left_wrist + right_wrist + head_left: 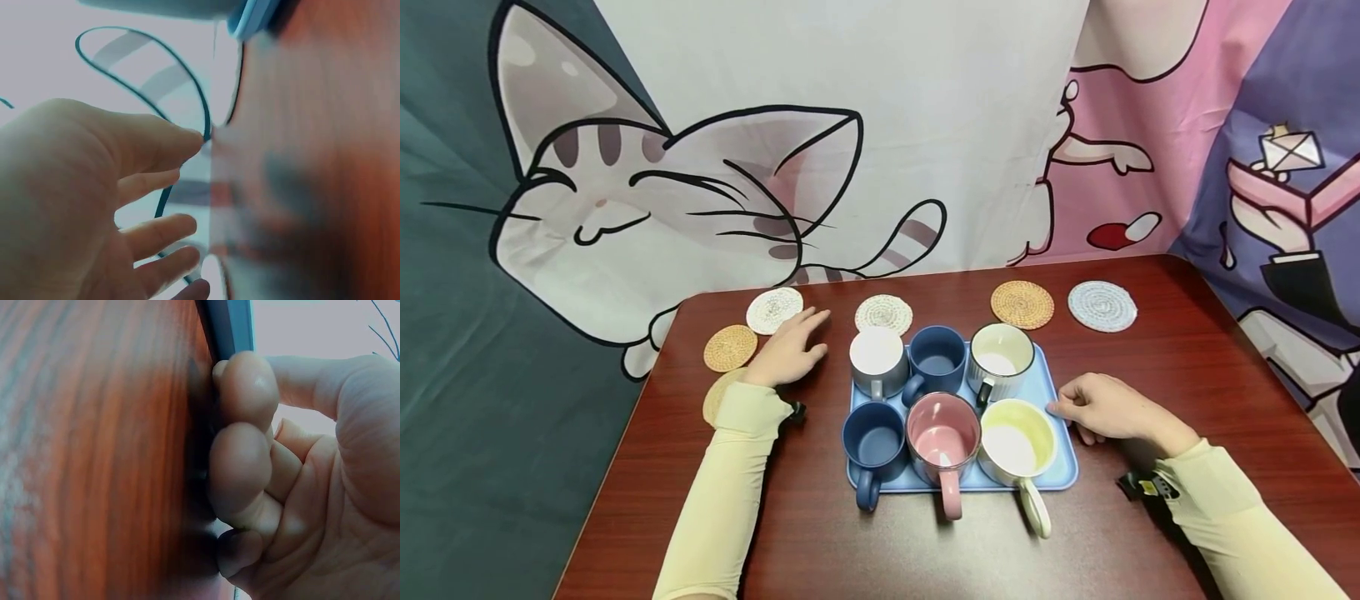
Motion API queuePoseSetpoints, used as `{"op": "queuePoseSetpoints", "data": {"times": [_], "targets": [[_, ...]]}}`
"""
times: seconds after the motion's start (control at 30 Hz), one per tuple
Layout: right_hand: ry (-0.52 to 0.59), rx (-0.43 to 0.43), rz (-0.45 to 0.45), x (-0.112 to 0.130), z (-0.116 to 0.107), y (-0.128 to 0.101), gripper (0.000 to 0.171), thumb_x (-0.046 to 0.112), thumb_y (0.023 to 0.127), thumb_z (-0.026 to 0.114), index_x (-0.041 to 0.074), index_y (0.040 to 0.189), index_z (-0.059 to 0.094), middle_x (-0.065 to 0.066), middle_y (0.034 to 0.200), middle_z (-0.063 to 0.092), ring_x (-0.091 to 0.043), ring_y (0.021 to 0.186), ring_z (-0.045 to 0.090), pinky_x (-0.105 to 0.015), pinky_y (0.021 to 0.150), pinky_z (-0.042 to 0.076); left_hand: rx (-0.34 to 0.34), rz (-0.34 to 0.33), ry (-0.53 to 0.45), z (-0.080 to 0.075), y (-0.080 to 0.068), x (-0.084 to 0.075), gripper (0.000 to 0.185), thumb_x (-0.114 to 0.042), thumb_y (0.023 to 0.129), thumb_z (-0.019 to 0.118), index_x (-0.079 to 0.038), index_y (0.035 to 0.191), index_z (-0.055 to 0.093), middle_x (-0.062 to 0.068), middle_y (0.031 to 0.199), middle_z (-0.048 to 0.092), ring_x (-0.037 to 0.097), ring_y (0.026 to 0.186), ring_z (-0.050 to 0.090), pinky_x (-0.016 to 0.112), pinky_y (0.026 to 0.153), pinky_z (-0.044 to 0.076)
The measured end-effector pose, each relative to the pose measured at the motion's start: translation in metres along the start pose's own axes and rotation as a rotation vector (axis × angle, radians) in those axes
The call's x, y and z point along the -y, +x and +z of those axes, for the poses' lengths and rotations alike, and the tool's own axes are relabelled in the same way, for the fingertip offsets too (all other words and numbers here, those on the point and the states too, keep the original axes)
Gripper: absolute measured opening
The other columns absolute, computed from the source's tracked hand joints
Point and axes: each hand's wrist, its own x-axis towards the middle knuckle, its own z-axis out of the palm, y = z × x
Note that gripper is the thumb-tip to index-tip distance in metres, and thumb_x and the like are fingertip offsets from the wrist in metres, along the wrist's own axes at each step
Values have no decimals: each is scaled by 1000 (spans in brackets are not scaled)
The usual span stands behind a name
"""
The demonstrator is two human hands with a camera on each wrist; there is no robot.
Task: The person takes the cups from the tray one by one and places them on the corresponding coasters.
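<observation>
A light blue tray (1064,475) carries several mugs in two rows. In the back row are a white mug (880,385), a dark blue mug (951,379) and a ribbed white mug (1009,379) with a black handle. In front stand another dark blue mug (880,467), a pink mug (934,468) and a pale yellow mug (1000,467). My right hand (1105,406) pinches the tray's right edge between thumb and curled fingers, low against the table. Fingers spread and relaxed, my left hand (785,350) hovers left of the tray, near the coasters, holding nothing.
Round woven coasters lie around the tray: white (774,310), tan (730,347) and a beige one (718,400) partly under the left arm, cream (883,314), orange-tan (1022,304) and pale blue (1102,306) behind. A cartoon-printed cloth (962,150) hangs behind the table (820,542).
</observation>
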Motion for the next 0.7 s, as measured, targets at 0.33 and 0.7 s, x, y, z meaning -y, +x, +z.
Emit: {"op": "queuePoseSetpoints", "data": {"times": [0.33,0.7], "targets": [[5,4,-4,0,0,1,42,32,101,66,16,63,58,9,46,54,-9,40,52,-24,48,44,-121,-126,117,-14,-7,26,64,-24,97,60,-4,156,42,31,161,35,50,148,35,65,121,31],[-8,-6,-3,-2,2,1,43,34,102,65,17,62,58,11,45,53,-10,41,54,-24,51,43,-64,-196,141,-15,-4,41,65,-26,99,57,-1,156,40,31,163,30,52,150,28,65,123,26]]}}
